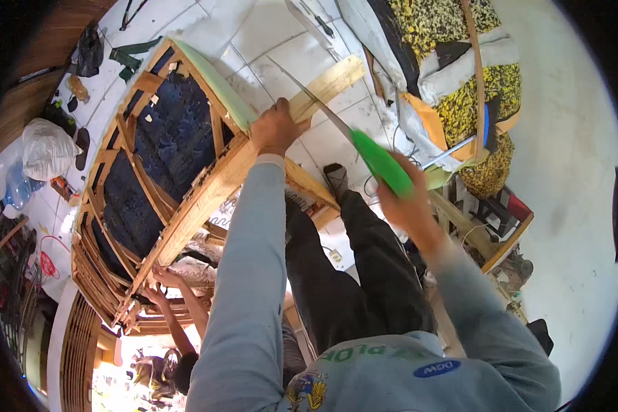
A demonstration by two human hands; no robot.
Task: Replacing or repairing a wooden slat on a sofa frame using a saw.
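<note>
My left hand [275,132] is closed around a long wooden board [338,79], close to its far end. The board runs diagonally from the lower left along a sofa-like wooden frame [134,189], and its end sticks out past the frame. In my right hand [413,206] is a handsaw [376,159], gripped by its green handle. Its thin blade lies across the board just beyond my left hand, the tip pointing to the far left. Dark blue fabric covers the inside of the frame. My right hand is slightly blurred.
Another person's hands [163,283] touch the board's lower-left end. Yellow-and-black patterned upholstery [453,27] lies at the far right. A wooden box of tools and scraps [498,233] stands at right. At left are a white sack [48,150] and a blue water bottle [19,189].
</note>
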